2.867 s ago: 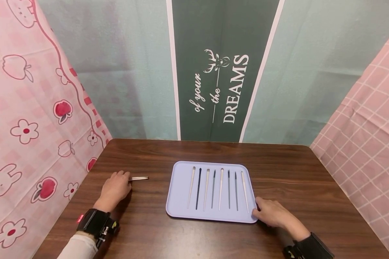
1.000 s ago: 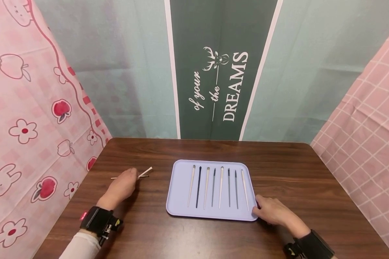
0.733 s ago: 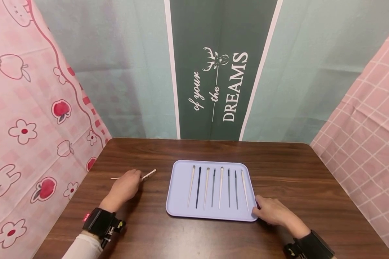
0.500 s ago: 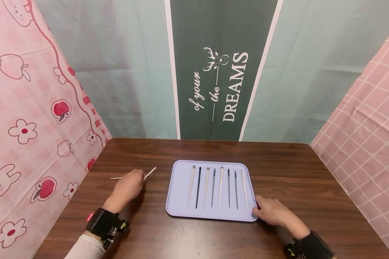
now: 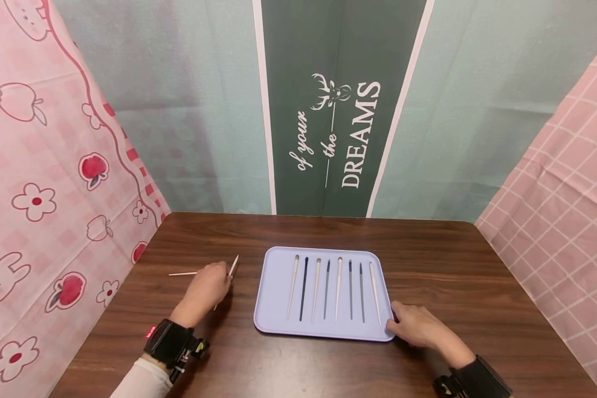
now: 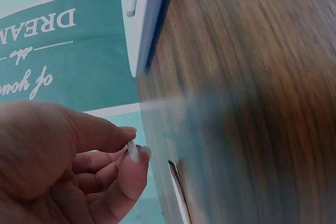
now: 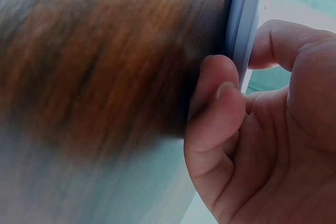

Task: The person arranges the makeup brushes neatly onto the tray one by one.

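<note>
My left hand (image 5: 208,290) pinches a slim pale makeup brush (image 5: 234,266) between thumb and fingertips, left of the tray. The brush slants, one end pointing up and away and the other showing below the hand. In the left wrist view the held brush (image 6: 133,150) is blurred beyond the fingertips. A second makeup brush (image 5: 181,273) lies on the table, partly hidden by that hand. My right hand (image 5: 418,326) grips the near right corner of the lilac tray (image 5: 273,323), thumb on the rim and fingers beneath.
Several makeup brushes (image 5: 326,290), pale and dark, lie side by side in a row on the tray, brush ends away from me. The tray sits mid-table on dark wood (image 5: 298,365). Hanging cloths (image 5: 204,138) enclose the table's back and sides.
My left hand has picked up one of two brushes lying together, turned it from lying sideways to pointing away, and moved right. The right hand stays at the tray corner.
</note>
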`<state>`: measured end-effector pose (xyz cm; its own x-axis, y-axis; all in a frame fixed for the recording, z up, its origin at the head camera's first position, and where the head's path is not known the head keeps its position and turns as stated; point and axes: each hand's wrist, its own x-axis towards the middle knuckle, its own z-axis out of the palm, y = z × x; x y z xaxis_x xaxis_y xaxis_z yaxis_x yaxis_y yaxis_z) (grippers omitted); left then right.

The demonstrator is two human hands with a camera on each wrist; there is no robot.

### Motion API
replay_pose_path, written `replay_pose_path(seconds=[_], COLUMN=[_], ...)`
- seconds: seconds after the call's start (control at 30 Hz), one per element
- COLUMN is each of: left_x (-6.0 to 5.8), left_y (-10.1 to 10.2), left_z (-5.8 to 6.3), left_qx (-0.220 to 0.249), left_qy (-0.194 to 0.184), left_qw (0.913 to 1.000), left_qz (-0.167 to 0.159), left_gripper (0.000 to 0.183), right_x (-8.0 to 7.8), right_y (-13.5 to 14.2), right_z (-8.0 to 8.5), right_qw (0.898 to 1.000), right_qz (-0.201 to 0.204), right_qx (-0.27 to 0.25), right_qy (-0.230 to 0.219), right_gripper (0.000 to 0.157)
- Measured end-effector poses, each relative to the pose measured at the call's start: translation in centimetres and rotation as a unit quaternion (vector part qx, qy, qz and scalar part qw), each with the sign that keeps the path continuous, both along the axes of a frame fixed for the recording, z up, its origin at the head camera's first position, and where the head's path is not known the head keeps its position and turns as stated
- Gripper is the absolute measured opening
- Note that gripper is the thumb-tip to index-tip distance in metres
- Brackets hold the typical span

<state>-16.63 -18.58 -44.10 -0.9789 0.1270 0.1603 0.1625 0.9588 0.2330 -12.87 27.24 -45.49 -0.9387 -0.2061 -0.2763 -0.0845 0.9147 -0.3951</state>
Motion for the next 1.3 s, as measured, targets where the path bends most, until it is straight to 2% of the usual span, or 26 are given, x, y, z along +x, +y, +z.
replay_pose_path(seconds=[0.23,0.73,1.0,1.3], left_x=[-0.3,-0.5,-0.6,-1.0], left_y=[1.1,3.8,5.0,6.2], left_z=[0.0,0.0,-0.4,-0.4], left_qx=[0.010,0.025,0.023,0.031], left_qy=[-0.001,0.017,0.045,0.027], left_qw=[0.9999,0.9995,0.9987,0.9991], left_qz=[0.009,0.005,-0.009,-0.012], left_gripper=[0.015,0.017,0.018,0.016], right_x=[0.0,0.2,0.1,0.1], right_y=[0.0,-0.1,0.0,-0.1], right_z=[0.0,0.0,0.0,0.1], right_qw=[1.000,1.000,1.000,1.000], right_qz=[-0.002,-0.006,-0.003,-0.006], right_qx=[-0.002,0.003,0.004,0.004], right_qy=[-0.001,0.001,0.002,-0.003], right_gripper=[0.018,0.018,0.018,0.018])
